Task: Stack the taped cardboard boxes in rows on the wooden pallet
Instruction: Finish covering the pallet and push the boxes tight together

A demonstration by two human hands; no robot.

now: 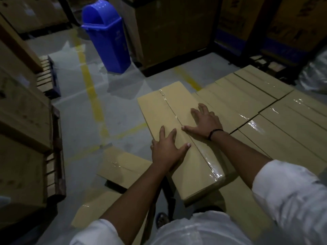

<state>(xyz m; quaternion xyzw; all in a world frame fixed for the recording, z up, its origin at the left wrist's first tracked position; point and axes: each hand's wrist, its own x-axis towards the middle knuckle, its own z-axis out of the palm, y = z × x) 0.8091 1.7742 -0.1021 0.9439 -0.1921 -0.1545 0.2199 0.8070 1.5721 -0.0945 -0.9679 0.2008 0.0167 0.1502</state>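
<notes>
1. The left hand (168, 149) lies flat, fingers spread, on the long taped box (157, 108) at frame centre.
2. The right hand (206, 121) presses flat beside it, fingers apart.
3. The box overlaps the rows of boxes (256, 96) at centre right.
4. A blue bin (108, 41) stands upper left.

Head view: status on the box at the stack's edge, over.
Left hand and right hand open, flat on taped box. Box askew at stacked row left edge. Loose boxes on floor, left.
</notes>
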